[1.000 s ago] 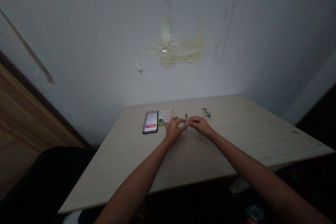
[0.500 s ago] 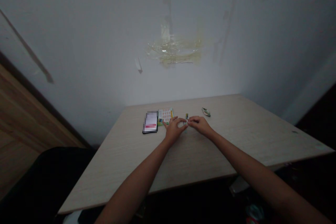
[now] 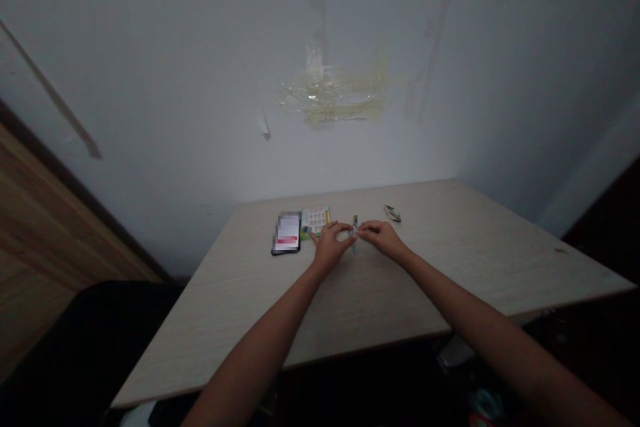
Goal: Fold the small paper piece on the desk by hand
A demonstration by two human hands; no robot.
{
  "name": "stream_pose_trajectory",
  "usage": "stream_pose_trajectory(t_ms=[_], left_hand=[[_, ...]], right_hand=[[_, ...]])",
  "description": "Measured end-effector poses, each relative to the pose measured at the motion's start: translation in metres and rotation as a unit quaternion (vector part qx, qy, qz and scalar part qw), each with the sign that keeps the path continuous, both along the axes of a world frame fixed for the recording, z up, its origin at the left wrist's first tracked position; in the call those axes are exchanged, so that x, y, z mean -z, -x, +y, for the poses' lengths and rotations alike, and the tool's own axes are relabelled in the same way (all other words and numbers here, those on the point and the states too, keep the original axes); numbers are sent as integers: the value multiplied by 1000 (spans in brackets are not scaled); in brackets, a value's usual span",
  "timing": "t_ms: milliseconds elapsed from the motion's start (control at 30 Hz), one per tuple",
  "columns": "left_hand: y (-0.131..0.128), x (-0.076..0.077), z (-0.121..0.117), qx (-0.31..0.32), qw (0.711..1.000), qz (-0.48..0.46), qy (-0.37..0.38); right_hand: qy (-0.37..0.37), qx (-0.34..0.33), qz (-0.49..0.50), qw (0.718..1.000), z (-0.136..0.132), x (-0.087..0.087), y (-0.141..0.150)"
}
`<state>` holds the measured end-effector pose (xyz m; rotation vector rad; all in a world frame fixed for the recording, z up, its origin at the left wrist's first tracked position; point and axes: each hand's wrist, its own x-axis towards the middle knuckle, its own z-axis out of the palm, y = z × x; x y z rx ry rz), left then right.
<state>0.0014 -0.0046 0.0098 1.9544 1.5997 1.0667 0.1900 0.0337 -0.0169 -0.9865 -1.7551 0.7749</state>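
My left hand [image 3: 330,244] and my right hand [image 3: 383,237] meet over the middle of the table, fingertips almost touching. Between them stands a small narrow piece [image 3: 355,220], with a yellow and dark upper end and a pale lower end. Both hands are closed in a pinch on it, thumb against finger. Their fingertips cover its middle, and its exact kind is too small to make out. Just behind my left hand lies a printed leaflet [image 3: 316,217] with rows of small pictures and a green edge.
A phone [image 3: 287,233] with a lit, blurred screen lies left of the leaflet. A crumpled small wrapper [image 3: 393,213] rests beyond my right hand. The pale wooden table [image 3: 240,293] meets a wall [image 3: 200,113] with old tape [image 3: 340,97] on it.
The narrow piece between my fingertips has shifted slightly and shows a bit more of its length. My hands stay in nearly the same place.
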Motion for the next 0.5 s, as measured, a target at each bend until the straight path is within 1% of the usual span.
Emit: stream_pose_trajectory(t_ms=[200,367,500], left_hand=[[2,1,3,6,1000,-6,-23],[2,1,3,7,999,-10,-33],[2,1,3,5,999,-16,-33]], right_hand=[[7,17,14,1000,3,4,-2],[-23,40,1,999,2,0,-3],[-31,37,-6,999,1,0,-2]])
